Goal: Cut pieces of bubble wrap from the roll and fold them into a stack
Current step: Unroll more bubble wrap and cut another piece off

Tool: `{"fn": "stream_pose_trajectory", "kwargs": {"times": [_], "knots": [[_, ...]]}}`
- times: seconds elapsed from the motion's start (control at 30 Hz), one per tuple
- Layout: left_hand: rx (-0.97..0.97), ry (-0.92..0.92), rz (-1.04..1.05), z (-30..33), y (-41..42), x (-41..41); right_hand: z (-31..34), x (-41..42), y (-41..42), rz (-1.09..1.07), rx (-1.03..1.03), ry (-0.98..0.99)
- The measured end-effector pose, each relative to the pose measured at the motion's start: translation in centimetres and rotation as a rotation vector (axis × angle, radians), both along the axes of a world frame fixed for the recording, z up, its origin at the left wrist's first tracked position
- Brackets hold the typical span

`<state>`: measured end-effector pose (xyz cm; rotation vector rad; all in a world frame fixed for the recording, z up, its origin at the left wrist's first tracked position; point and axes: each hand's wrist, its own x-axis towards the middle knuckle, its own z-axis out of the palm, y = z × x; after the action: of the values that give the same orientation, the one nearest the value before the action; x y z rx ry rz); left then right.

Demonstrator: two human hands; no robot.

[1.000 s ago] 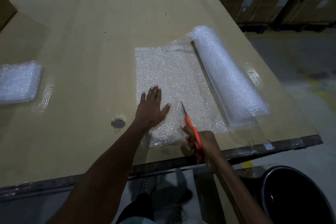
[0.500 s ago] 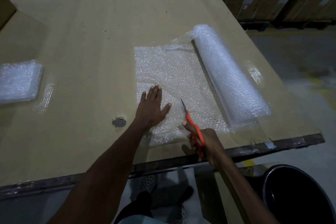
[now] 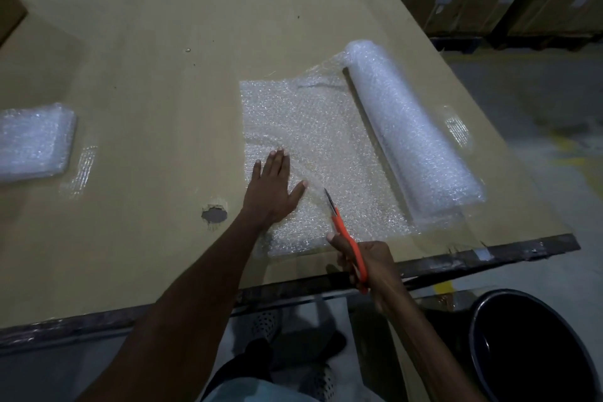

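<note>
A bubble wrap roll (image 3: 411, 130) lies on the cardboard-covered table (image 3: 156, 42), with a sheet (image 3: 313, 127) unrolled from it toward the left. My left hand (image 3: 272, 189) presses flat on the sheet's near left part, fingers straight. My right hand (image 3: 367, 263) grips orange-handled scissors (image 3: 346, 238) at the sheet's near edge. Their blades point away from me into the wrap, just right of my left thumb. A stack of folded bubble wrap (image 3: 32, 140) sits at the far left of the table.
A ragged hole (image 3: 214, 214) in the cardboard lies left of my left wrist. A black bin (image 3: 535, 349) stands on the floor at the lower right. The table's dark front edge (image 3: 489, 254) runs below the sheet. Stacked boxes line the back.
The scissors have crept a little forward into the sheet. A fold of wrap has risen beside my left hand, which stays pressed in place.
</note>
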<state>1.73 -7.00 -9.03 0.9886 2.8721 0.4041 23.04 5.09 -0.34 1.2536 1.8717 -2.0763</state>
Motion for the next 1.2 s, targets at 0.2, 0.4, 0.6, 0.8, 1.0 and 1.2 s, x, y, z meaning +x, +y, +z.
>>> {"fn": "stream_pose_trajectory", "kwargs": {"times": [0.2, 0.4, 0.6, 0.8, 1.0, 1.2], "knots": [[0.001, -0.001, 0.004, -0.1, -0.3, 0.3, 0.6, -0.7, -0.3, 0.011, 0.005, -0.051], [0.005, 0.000, 0.010, -0.4, -0.7, 0.7, 0.4, -0.5, -0.2, 0.027, -0.006, -0.070], [0.004, -0.006, 0.010, -0.3, -0.7, 0.7, 0.4, 0.1, -0.6, 0.016, -0.031, -0.064], [-0.004, 0.015, 0.005, -0.3, -0.8, 0.7, 0.0, 0.0, -0.7, -0.015, 0.007, 0.002], [-0.014, 0.015, 0.016, -0.2, -0.7, 0.8, 0.0, 0.3, -1.1, 0.004, -0.003, -0.013], [-0.011, -0.008, 0.010, -0.3, -1.0, 1.0, 0.5, -0.6, -0.9, 0.021, 0.011, -0.039]]}}
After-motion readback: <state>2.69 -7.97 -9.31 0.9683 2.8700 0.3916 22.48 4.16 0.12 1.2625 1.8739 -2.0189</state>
